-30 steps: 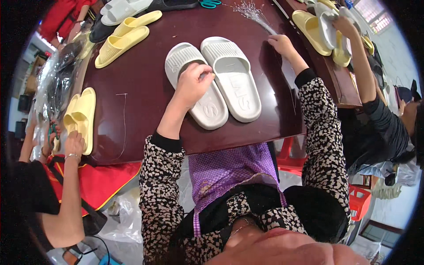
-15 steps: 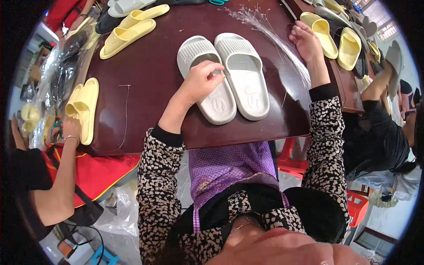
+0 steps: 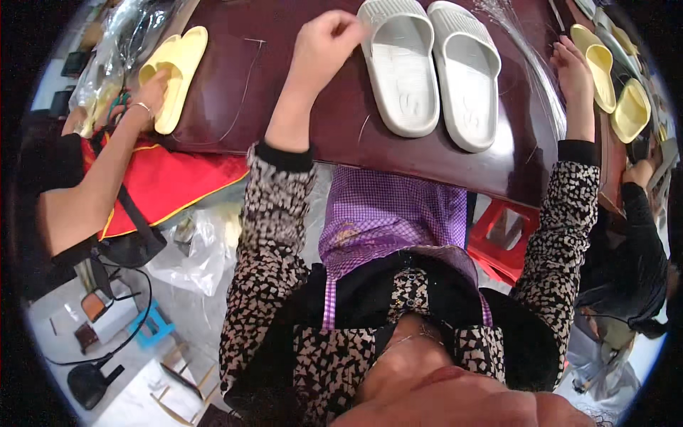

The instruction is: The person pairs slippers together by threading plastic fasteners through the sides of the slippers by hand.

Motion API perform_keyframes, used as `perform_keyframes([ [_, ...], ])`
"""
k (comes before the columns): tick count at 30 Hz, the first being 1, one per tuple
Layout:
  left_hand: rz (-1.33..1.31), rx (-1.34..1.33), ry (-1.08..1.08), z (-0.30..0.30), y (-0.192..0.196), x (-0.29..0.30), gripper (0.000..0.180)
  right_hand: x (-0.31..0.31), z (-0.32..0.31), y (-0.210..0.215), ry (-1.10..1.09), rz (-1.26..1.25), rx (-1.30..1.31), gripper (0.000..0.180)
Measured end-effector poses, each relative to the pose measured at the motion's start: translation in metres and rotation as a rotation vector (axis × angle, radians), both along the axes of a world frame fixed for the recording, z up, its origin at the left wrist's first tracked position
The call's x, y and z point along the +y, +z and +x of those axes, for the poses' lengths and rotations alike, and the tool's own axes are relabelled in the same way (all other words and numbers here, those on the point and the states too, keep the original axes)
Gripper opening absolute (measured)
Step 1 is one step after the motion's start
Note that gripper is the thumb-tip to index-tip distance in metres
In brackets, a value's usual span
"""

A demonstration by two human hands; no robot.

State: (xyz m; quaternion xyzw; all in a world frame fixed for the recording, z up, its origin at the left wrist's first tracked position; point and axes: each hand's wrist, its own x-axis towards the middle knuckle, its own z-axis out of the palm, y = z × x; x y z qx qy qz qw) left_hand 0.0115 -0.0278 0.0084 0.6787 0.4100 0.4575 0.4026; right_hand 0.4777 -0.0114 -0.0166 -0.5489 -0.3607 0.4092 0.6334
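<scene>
L fingers (image 3: 347,33) now beside gry slipper (image 3: 405,82)

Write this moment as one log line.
left hand: beside white slippers, hold unclear; right hand: near clear strands; slippers: side by side on table

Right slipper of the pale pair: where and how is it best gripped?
Probably by the heel of this slipper, from the near side: that rounded end lies nearest, uncovered by the strap, while the pair's left slipper sits close alongside.
</scene>
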Motion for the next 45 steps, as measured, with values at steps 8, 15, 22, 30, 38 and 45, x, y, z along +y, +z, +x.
perform_keyframes([
  [8,0.127,0.221,0.091,0.037,0.031,-0.064,0.015,-0.024,0.009,0.004,0.033,0.048,0.070,0.037],
  [15,0.639,0.413,-0.264,0.147,0.045,-0.021,0.016,-0.033,-0.049,0.020,0.183,-0.035,-0.065,0.024],
  [22,0.719,0.472,-0.399,0.240,0.006,0.003,0.012,-0.076,-0.060,0.029,0.318,-0.085,0.047,0.011],
  [30,0.585,0.385,-0.311,0.249,0.003,-0.010,0.015,-0.092,-0.028,0.029,0.366,-0.107,0.167,0.011],
  [38,0.682,0.003,-0.165,0.259,0.010,-0.014,0.018,-0.082,-0.028,-0.007,-0.212,0.192,-1.703,0.028],
  [45,-0.365,-0.294,-0.478,0.234,0.031,-0.035,0.019,-0.061,-0.030,-0.029,-0.088,-0.014,-1.698,0.021],
])
